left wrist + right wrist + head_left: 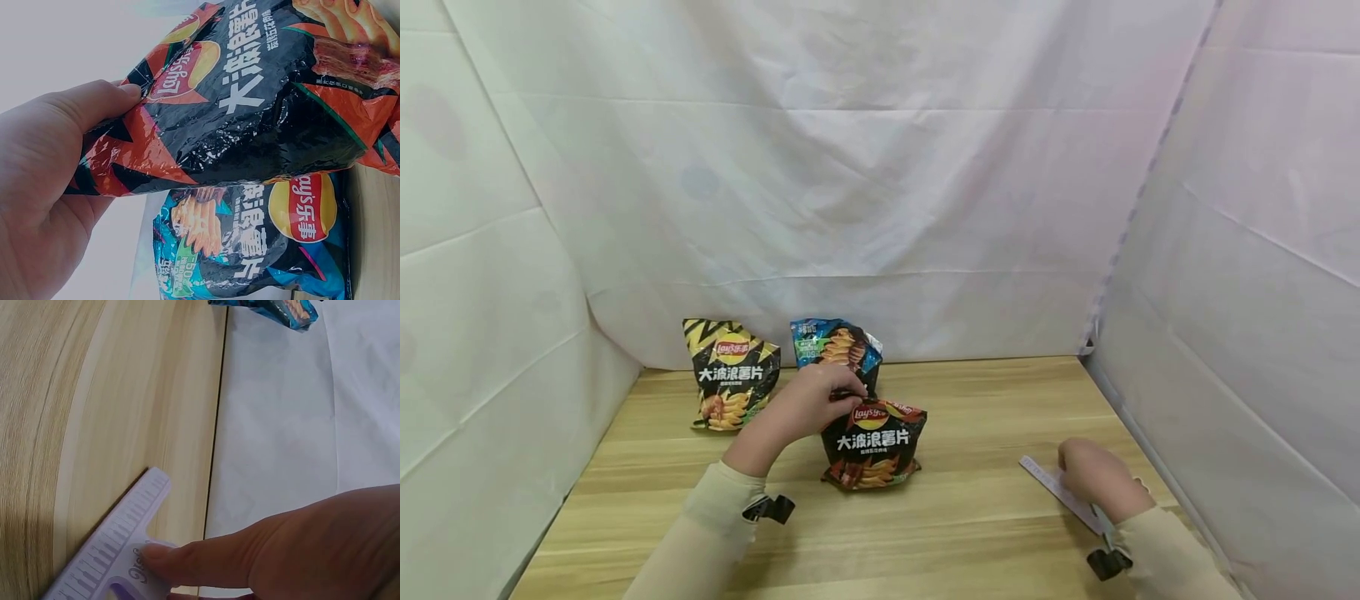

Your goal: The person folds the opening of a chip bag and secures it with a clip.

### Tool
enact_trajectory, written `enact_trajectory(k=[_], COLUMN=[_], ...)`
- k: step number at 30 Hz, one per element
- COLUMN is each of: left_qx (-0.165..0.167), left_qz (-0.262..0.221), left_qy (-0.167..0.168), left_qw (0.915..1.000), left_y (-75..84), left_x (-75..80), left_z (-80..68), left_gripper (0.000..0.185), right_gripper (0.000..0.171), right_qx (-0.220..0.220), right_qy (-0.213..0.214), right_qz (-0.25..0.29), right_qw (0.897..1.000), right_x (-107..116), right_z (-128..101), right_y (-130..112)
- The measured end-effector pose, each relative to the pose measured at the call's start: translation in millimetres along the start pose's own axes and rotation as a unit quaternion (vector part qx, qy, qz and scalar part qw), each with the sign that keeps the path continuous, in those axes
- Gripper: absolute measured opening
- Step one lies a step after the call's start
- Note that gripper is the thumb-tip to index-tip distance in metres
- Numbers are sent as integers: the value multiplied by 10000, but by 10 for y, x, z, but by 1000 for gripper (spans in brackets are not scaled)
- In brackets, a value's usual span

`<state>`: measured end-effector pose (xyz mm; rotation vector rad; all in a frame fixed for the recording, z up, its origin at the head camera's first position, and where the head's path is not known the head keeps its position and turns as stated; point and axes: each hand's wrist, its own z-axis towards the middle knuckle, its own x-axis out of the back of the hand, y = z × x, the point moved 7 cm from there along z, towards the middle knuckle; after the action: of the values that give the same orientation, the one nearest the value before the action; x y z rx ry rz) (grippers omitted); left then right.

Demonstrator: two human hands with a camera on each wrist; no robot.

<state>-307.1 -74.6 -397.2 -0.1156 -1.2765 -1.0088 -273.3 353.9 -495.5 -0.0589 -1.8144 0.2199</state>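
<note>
Your wooden table [970, 533] sits inside white cloth walls [880, 183]. At its back stand a yellow-black Lay's chip bag [730, 385] and a blue Lay's chip bag [835, 346], the blue one just behind the red-black Lay's chip bag [872, 443]. Your left hand [808, 404] pinches that red-black bag's top edge, thumb and fingers clamped on it. Your right hand [1097, 479] presses down on a pale purple ruler [1060, 492] near the table's right edge; its fingers look fairly straight.

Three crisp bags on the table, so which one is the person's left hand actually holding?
The red-and-black bag, nearest the camera: the left hand pinches its top edge. The yellow-and-black bag stands apart to the left, and the blue bag sits behind, both untouched.
</note>
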Motion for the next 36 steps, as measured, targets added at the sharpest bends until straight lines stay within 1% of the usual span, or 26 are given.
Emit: enact_trajectory(k=[5, 7, 13, 16, 19, 22, 26, 30, 36], left_qx=[-52, -86, -112, -139, -141, -112, -72, -42, -117], left_qz=[-47, -61, -79, -66, -46, -16, 7, 39, 20], left_qy=[3, 18, 32, 45, 40, 22, -1, -29, -5], left_qw=[10000, 9999, 9999, 9999, 9999, 9999, 10000, 10000, 9999], left_y=[13, 19, 16, 19, 21, 18, 15, 17, 38], left_x=[5, 8, 6, 9, 12, 13, 7, -2, 1], left_z=[-2, -4, -9, -9, -5, 2, 8, 11, 9], left_gripper=[11, 12, 12, 12, 12, 11, 12, 11, 11], right_gripper=[3, 3, 24, 29, 27, 21, 23, 14, 8], right_qx=[-8, -13, 126, 242, 379, 484, 799, 1169, 1441], right_qy=[87, 128, 344, 430, 492, 577, 693, 765, 922], right_qz=[125, 278, 956, 1310, 1616, 1780, 1826, 1841, 1952], right_qw=[9999, 9995, 9947, 9902, 9849, 9811, 9775, 9729, 9657], right_x=[36, 46, 117, 172, 235, 320, 432, 531, 670], right_z=[3, 3, 13, 31, 54, 87, 137, 178, 236], right_y=[-56, -66, -139, -202, -270, -353, -514, -709, -966])
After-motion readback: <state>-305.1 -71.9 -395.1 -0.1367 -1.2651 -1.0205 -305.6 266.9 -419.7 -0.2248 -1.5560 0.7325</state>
